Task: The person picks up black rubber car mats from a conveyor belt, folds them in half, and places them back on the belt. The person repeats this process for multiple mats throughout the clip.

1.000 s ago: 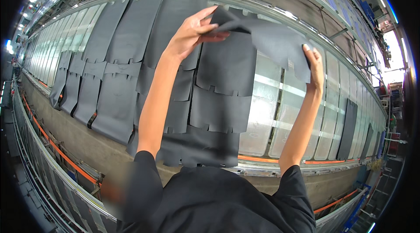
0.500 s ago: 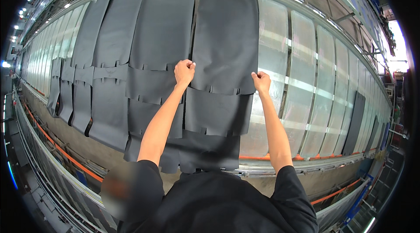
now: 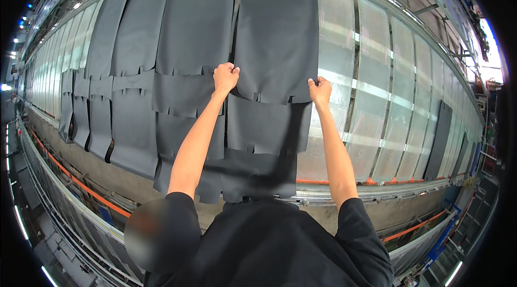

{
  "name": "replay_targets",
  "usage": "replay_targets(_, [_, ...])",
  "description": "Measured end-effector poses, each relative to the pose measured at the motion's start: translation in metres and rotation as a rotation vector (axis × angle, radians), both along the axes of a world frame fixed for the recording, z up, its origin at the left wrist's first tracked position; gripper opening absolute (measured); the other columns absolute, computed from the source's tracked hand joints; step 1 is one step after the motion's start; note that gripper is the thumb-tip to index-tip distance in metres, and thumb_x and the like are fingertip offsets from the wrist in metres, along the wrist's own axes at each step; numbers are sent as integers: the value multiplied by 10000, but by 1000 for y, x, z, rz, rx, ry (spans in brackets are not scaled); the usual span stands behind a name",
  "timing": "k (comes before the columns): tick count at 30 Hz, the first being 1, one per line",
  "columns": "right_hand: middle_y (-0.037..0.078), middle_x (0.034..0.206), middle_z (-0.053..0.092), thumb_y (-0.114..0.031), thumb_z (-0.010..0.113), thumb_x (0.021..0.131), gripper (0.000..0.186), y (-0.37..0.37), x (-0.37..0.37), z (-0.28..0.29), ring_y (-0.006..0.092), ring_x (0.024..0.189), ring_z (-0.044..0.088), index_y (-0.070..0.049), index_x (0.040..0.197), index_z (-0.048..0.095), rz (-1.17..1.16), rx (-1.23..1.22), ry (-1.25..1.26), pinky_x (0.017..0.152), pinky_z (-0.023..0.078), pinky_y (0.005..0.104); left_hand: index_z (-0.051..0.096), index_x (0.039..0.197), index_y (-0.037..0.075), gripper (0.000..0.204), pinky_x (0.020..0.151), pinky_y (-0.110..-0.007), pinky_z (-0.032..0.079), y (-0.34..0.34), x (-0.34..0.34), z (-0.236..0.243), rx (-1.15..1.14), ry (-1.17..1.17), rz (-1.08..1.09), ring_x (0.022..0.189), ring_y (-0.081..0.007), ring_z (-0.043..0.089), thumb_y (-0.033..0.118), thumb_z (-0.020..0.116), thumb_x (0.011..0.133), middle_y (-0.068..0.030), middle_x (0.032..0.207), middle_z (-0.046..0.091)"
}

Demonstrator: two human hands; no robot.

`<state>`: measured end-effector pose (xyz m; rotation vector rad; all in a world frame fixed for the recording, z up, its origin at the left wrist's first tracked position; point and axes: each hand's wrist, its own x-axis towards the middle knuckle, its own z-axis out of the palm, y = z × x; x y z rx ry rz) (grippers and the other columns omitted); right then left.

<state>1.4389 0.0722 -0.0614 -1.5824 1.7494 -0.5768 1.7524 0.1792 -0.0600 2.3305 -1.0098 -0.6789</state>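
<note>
A matte dark grey sheet (image 3: 277, 34) with notched ends lies lengthwise in front of me, its near end between my two hands. My left hand (image 3: 226, 78) is closed in a pinch at its left edge. At the right edge, my right hand (image 3: 320, 91) pinches it between thumb and fingers. The sheet bows a little between the hands. Its near end overlaps another dark sheet (image 3: 266, 128), and a further dark sheet (image 3: 258, 171) lies closest to my body. To the left, a neighbouring large dark sheet (image 3: 196, 23) lies alongside.
More dark sheets (image 3: 134, 133) overlap in rows at the left. Pale, shiny panels (image 3: 336, 34) with narrow gaps form the surface at the right. A narrow dark strip (image 3: 439, 139) lies farther right. Metal rails with an orange bar (image 3: 81, 176) run along the near side.
The whole scene has shifted slightly upward in the picture. Both hands keep their pinch on the same sheet's edges, with little other visible movement.
</note>
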Motion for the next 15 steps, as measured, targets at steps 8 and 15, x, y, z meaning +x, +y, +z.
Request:
replay_targets(8, [83,710,675,-201,724,799,234,90,-61,15,138,622,603,18,863,673,70,163,68,639,487,301,738,838,57,225,667,-370,498,105,-35,30,29,220,107,654,-267,651,275,748,783,-85,653,657])
replay_targets(15, [178,1031,602,-210,739,771,295,148,-48,15,341,987,589,18,930,640,-52,43,242,855,463,417,722,904,32,208,812,-413,507,155,-80,13,-8,1,179,838,-321,672,198,745,781,-125,948,686])
